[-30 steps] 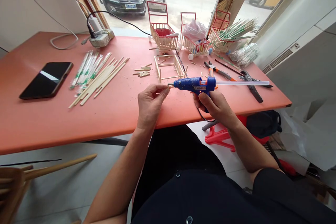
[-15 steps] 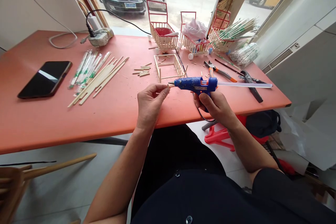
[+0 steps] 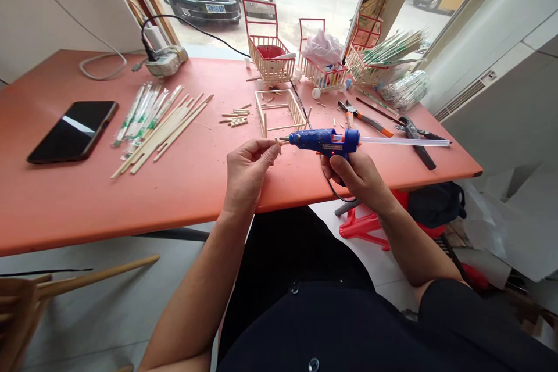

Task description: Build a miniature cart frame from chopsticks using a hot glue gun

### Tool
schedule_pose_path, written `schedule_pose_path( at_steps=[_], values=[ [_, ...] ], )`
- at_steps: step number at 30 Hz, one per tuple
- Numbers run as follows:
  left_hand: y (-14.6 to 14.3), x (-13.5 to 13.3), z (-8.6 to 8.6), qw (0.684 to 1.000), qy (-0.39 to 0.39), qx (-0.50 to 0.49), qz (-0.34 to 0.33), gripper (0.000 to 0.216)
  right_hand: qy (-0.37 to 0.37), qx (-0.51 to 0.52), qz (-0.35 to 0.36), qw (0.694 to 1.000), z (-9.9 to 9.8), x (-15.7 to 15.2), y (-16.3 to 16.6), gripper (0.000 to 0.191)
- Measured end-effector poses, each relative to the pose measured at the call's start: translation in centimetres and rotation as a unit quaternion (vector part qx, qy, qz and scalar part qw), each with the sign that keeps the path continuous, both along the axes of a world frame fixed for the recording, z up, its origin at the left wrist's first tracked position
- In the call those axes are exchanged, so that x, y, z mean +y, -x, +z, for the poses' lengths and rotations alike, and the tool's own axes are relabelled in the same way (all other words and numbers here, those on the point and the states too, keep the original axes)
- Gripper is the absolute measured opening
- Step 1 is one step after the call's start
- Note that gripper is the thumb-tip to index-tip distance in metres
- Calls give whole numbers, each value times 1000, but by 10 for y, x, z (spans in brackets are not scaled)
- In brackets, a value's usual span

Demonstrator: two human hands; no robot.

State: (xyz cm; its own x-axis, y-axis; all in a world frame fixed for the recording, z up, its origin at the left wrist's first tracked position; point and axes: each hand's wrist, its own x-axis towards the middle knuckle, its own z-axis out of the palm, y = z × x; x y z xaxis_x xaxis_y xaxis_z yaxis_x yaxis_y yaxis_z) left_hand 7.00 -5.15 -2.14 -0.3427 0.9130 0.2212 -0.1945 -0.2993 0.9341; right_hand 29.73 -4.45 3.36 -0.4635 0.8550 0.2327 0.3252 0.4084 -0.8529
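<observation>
Between the thumb and forefinger of my left hand [image 3: 249,171] is a short wooden stick piece [image 3: 278,144], mostly covered by the fingertips. My right hand [image 3: 354,171] is wrapped round the handle of a blue hot glue gun [image 3: 320,140], whose nozzle points left at the piece, touching or very close to it. A long clear glue stick [image 3: 405,141] juts from the gun's back. Just behind the gun a small open frame of wooden sticks [image 3: 281,128] stands on the table, with several short cut sticks [image 3: 235,117] to its left.
On the orange table [image 3: 183,203] lie a phone [image 3: 72,131], long chopsticks [image 3: 161,139], wrapped chopsticks [image 3: 142,113], orange-handled pliers [image 3: 366,120] and a black-handled tool [image 3: 418,144]. Small stick carts [image 3: 272,67] line the window side. A power strip [image 3: 165,62] sits back left.
Almost nothing differs. The left hand, the stick piece and the glue gun appear shifted very slightly left, along with the whole view.
</observation>
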Motion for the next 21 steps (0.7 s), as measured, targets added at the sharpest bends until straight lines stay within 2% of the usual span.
schedule_pose_path(
  at_steps=[7,13,21],
  values=[
    [-2,-4,3,999,7,23,-28,16,-1,13,-2,1000,-1,1,3,68],
    [0,-2,0,1000,3,23,-17,11,10,18,29,999,1,-1,0,66],
    [4,3,3,981,38,-166,-88,35,3,52,23,998,2,2,-1,65]
  ],
)
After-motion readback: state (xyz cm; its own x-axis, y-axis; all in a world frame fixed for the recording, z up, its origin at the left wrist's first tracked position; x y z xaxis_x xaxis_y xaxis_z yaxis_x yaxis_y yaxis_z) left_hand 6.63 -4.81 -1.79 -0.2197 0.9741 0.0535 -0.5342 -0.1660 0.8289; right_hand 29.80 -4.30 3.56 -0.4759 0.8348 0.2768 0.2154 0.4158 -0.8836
